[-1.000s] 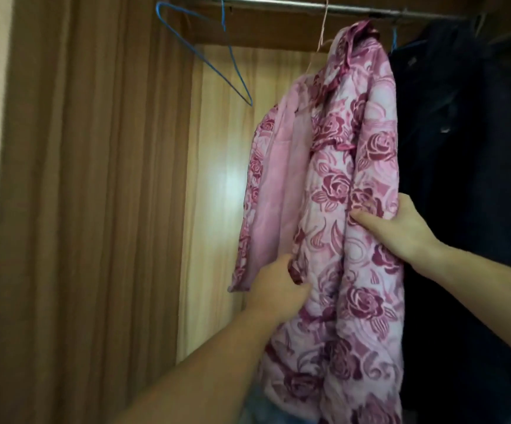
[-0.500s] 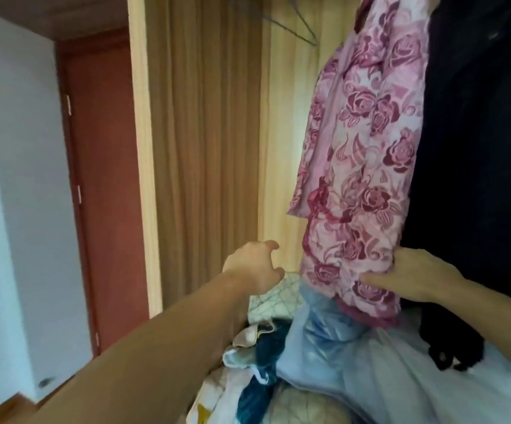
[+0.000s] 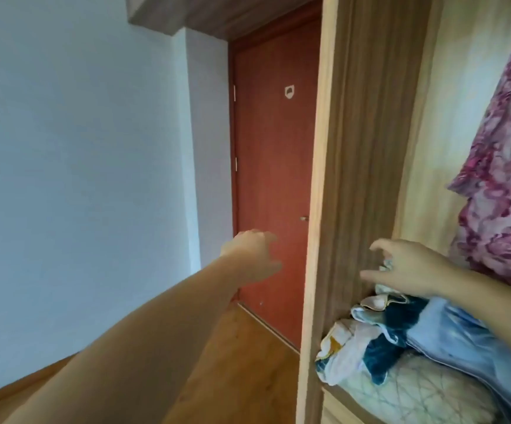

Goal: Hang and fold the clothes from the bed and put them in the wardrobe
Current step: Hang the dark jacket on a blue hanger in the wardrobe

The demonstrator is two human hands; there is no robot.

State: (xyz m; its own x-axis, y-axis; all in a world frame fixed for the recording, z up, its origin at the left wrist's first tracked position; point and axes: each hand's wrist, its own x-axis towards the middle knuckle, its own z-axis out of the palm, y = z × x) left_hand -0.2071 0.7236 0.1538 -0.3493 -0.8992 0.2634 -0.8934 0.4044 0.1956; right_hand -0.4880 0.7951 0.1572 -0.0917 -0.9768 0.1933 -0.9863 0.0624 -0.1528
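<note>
Both hands are empty with fingers loosely spread: the left hand (image 3: 255, 255) outside the wardrobe (image 3: 312, 240), the right hand (image 3: 410, 270) near the hanging jacket (image 3: 504, 191). The bedding (image 3: 400, 356) looks loosely heaped at the shelf edge and could slip out if brushed.

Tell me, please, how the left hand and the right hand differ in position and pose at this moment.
The left hand reaches out in front of the red door, outside the wardrobe; the right hand is inside it, above the folded bedding. The left hand's fingers look loosely curled; the right hand's are spread. Both hold nothing.
</note>
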